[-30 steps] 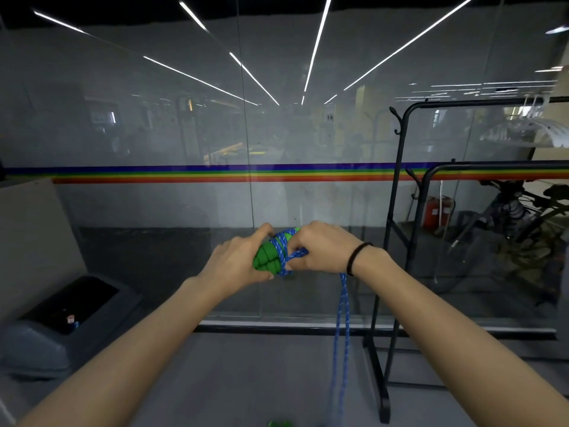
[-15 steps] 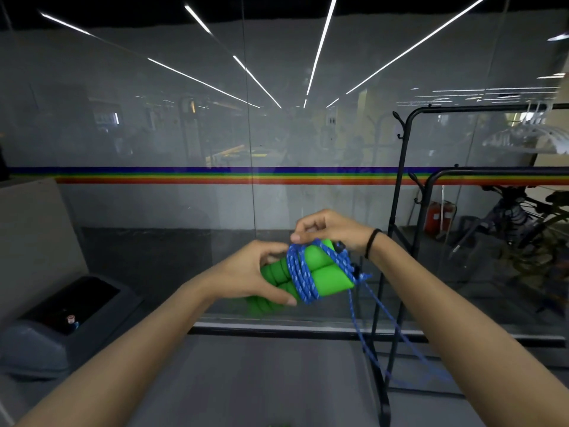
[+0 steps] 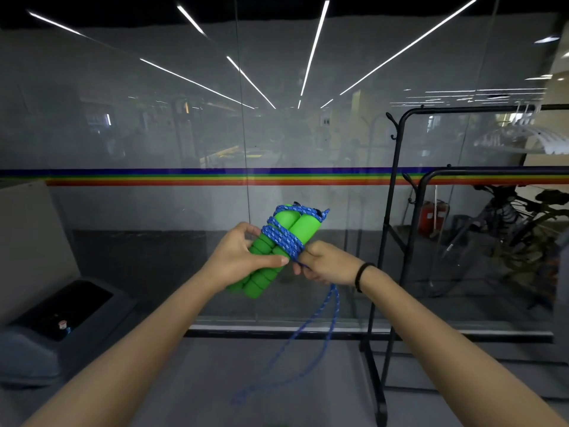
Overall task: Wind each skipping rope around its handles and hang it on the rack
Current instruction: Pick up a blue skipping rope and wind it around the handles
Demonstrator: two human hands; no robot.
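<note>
Glass wall point(image 3: 154, 134): fills the view ahead, with a rainbow stripe point(image 3: 184, 177) running across it at mid-height. Rack point(image 3: 397, 186): black metal tube, standing at right in front of the glass, white hangers point(image 3: 523, 140) on its top bar at far right. Bin point(image 3: 46, 334): grey, dark-topped, on the floor at lower left. Bicycle point(image 3: 523, 217): dim, behind the glass at right. Left hand point(image 3: 237, 257): grips the handles at their middle, thumb across the near side, fingers curled behind. Right hand point(image 3: 326, 263): just right of the bundle, fingers closed round the rope where it leaves the coils. Handles point(image 3: 261, 282): two, green foam, side by side, tilted with top ends up and right, held in mid-air at centre, left of the rack and apart from it. Rope point(image 3: 284, 238): blue, several turns wound round the handles' upper half; the rest hangs doubled from the right hand toward the floor. Wristband point(image 3: 361, 274): black, on the right wrist.
</note>
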